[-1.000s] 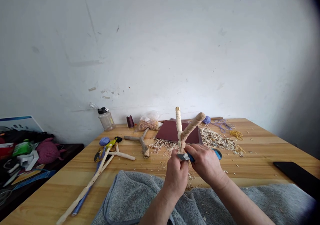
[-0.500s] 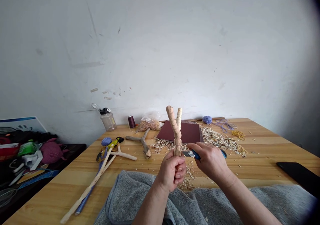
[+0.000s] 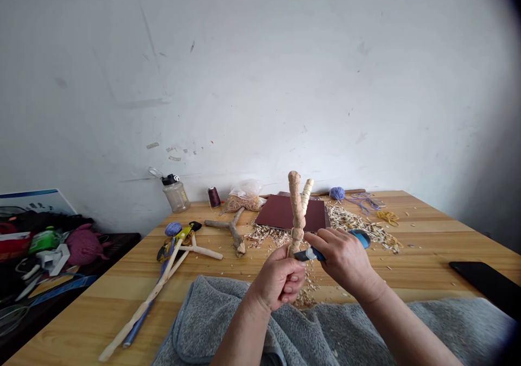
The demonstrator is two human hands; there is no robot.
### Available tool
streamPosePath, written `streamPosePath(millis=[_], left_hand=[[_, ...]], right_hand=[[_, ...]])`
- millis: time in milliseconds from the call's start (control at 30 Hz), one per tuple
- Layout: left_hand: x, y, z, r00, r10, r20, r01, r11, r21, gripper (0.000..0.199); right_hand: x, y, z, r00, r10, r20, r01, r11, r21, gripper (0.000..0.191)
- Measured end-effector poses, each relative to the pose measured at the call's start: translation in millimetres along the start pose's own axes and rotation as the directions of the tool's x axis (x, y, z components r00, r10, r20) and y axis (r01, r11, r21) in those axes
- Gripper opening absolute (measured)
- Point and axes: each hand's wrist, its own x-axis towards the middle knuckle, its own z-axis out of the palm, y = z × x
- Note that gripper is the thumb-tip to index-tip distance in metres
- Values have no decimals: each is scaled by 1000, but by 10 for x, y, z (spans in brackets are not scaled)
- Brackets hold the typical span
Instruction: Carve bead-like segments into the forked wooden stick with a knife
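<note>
My left hand (image 3: 280, 280) is closed round the lower end of a peeled, Y-shaped forked stick (image 3: 297, 214). The stick stands nearly upright, its two prongs pointing up and its surface cut into ring-like notches. My right hand (image 3: 345, 257) is wrapped round the blue handle of a utility knife (image 3: 360, 239). The knife's blade lies against the stick's stem, just above my left fingers. Behind the stick, a dark red board (image 3: 273, 212) rests on the table among wood shavings (image 3: 358, 226).
On the wooden table (image 3: 427, 219) lie a bark-covered forked branch (image 3: 234, 228), peeled sticks (image 3: 150, 295), a purple yarn ball (image 3: 337, 194), a thread spool (image 3: 214, 197) and a black phone-like slab (image 3: 484, 282). A bottle (image 3: 176, 195) stands at the back left; a grey towel (image 3: 211, 317) lies in front.
The forked stick has turned and tipped to the right in my left hand. The knife's blade has dropped slightly and angled, its handle end now raised.
</note>
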Motion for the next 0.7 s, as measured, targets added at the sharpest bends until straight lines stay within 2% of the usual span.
streamPosePath(millis=[67,267,300,367,433,500,567,700], left_hand=[[3,-16,24,1000,5,-22,-5,1000,4,24],[63,-125,172,974,71,-215,-45,991,125,26],[75,-140,189,970,99,-223,-70,989,132,26],[92,-152,204,963,145,-228,-123,987,105,26],[96,-133,196,957,165,-237,-159,986,45,26],[93,-98,170,955,162,-247,-171,985,-14,27],[93,-67,135,957,159,-241,-177,983,-57,28],[120,-60,58,955,144,-259,-176,979,-102,27]], right_hand=[[1,-27,12,1000,25,3,-25,999,-20,38],[-4,-138,79,979,192,72,-191,981,-24,33],[-4,-140,97,973,215,90,-218,976,29,32],[-1,-118,140,968,216,129,-242,940,241,29],[6,-71,184,965,216,152,-263,820,508,22],[14,-22,220,951,266,160,-302,679,669,23],[18,10,244,928,332,166,-347,617,706,27],[12,-4,278,916,366,167,-378,640,669,29]])
